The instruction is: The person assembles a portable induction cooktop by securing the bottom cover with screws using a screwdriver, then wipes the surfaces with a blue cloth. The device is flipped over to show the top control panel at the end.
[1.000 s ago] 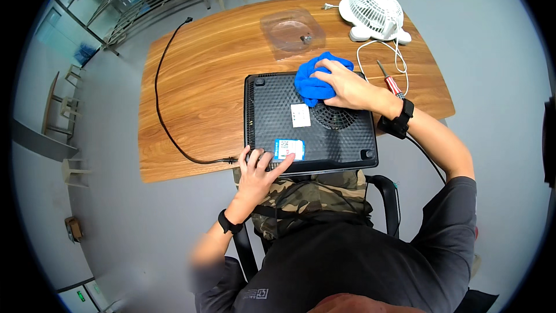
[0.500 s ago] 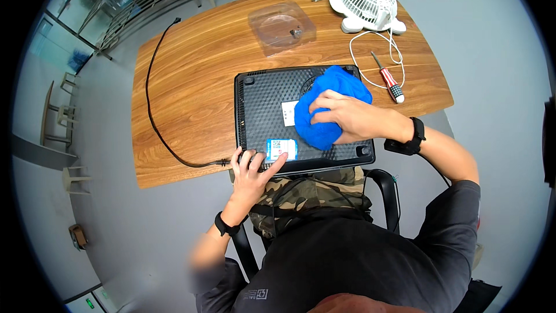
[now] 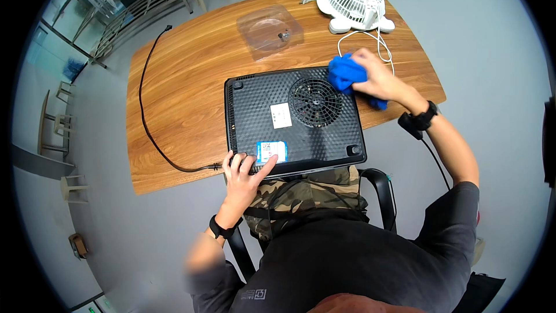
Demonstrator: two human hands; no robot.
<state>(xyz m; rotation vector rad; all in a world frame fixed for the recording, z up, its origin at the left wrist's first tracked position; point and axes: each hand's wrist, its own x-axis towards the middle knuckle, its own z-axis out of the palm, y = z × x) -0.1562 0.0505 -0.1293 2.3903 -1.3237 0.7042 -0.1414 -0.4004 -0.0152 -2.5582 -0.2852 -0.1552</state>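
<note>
A black induction cooker (image 3: pixel 249 116) lies upside down at the table's near edge, its round fan grille (image 3: pixel 315 102) facing up. At its near left corner my left hand (image 3: pixel 242 178) rests with fingers spread, the thumb by a blue-and-white label (image 3: pixel 272 151). My right hand (image 3: pixel 379 78) is closed on a bunched blue cloth (image 3: pixel 346 73) at the cooker's far right corner. Part of the cloth hangs down below that hand. A white paper label (image 3: pixel 281 116) sits beside the grille.
A black power cord (image 3: pixel 145 116) runs from the cooker's left side across the wooden table (image 3: pixel 179 81). Beyond the cooker lies a clear plastic tray (image 3: pixel 255 37) with small metal bits. A white fan (image 3: pixel 353 3) and its white cable stand at the far right.
My right hand has moved the cloth away and right, off the grille to the far right corner, uncovering the grille. The screwdriver is now hidden. My left hand stays at the same corner.
</note>
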